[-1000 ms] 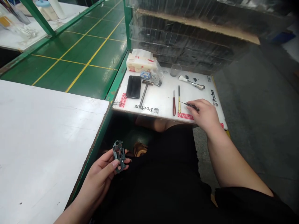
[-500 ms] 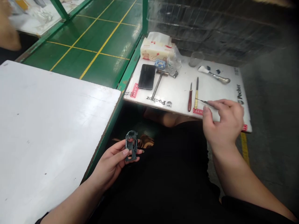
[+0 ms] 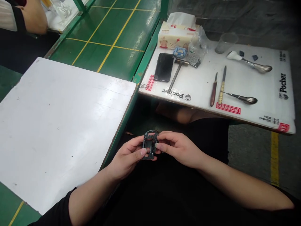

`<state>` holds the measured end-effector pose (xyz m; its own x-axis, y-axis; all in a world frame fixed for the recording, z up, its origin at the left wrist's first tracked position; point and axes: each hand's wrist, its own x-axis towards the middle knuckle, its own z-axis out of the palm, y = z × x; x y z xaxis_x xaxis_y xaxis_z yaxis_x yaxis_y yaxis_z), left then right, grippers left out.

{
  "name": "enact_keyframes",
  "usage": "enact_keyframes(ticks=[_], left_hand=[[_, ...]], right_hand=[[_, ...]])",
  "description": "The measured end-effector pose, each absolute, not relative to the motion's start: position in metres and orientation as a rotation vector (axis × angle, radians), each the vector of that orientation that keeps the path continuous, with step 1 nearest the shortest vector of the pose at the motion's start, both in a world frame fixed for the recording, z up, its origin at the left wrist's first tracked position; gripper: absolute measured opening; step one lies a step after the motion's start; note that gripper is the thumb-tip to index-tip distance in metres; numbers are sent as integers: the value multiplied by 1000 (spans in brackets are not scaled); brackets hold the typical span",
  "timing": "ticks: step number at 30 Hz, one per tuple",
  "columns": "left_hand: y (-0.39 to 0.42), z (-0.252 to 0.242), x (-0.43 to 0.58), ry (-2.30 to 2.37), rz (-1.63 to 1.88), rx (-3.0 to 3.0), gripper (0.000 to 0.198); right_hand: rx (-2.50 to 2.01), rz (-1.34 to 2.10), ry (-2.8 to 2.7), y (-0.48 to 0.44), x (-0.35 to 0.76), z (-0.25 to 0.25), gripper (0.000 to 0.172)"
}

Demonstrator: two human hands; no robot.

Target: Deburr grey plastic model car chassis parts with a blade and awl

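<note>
Over my lap, my left hand (image 3: 129, 153) holds a small dark grey plastic shell (image 3: 150, 154) with openings in it, shaped like a toy car body. The thumb presses its near left edge, with other fingers behind it. From the other side my right hand (image 3: 180, 146) pinches the right edge of the same shell, thumb and fingers closed on it. A thin-tipped tool with a metal handle (image 3: 244, 99) lies on the white board (image 3: 265, 103), its tip over a yellow-wrapped blade tool (image 3: 222, 86). Beside that is a red-handled pick (image 3: 213, 92).
The board also carries a phone (image 3: 164, 67), a T-shaped metal tool (image 3: 178, 73), a tissue box (image 3: 176, 34), a clear cup (image 3: 225, 43) and a white-tipped metal tool (image 3: 251, 62). To the left is a white panel (image 3: 70, 119). Another person's arm (image 3: 35, 17) shows at upper left.
My right hand has let go of the metal-handled tool on the board and come down left to the shell. My left hand still holds the shell; the view has shifted.
</note>
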<state>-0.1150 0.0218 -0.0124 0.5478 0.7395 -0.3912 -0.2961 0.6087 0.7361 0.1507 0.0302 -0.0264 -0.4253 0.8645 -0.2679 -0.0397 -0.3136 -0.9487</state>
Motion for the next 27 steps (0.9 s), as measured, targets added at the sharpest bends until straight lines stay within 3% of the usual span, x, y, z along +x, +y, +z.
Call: enact_keyframes(ticks=[9, 17, 27], left_hand=[[26, -15, -112, 805, 696, 645, 42], [62, 3, -76, 1195, 797, 980, 63], [186, -14, 83, 1223, 785, 1428, 44]], right_hand=[[-1139, 1551, -1472, 28, 159, -22, 24], [-1265, 1511, -982, 26, 186, -22, 44], [-1268, 1351, -857, 4, 232, -25, 41]])
